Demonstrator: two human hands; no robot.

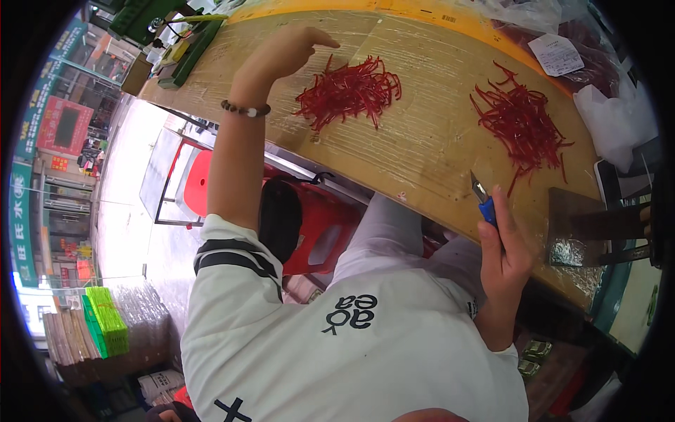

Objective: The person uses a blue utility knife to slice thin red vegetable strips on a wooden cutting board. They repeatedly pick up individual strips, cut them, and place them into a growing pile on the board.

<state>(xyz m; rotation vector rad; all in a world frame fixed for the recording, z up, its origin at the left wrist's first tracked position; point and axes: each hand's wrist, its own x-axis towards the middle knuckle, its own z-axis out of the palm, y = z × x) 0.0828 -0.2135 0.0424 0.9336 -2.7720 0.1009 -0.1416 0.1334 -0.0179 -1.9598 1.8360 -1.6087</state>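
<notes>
Just left of a loose pile of thin red strips on the tabletop, my left hand hovers with its index finger stretched out toward the pile's far side. Its other fingers are partly hidden behind the hand; nothing shows in it. A beaded bracelet circles that wrist. By the near edge of the table, my right hand grips blue-handled thread snips, their metal tips pointing away from me. Beyond the snips lies a second pile of red strips, to the right and apart from the first.
The plastic-covered brown table curves across the view. A green hand press stands at its far left end. Clear bags with red contents and a white plastic bag lie at the right. A red stool is below the table.
</notes>
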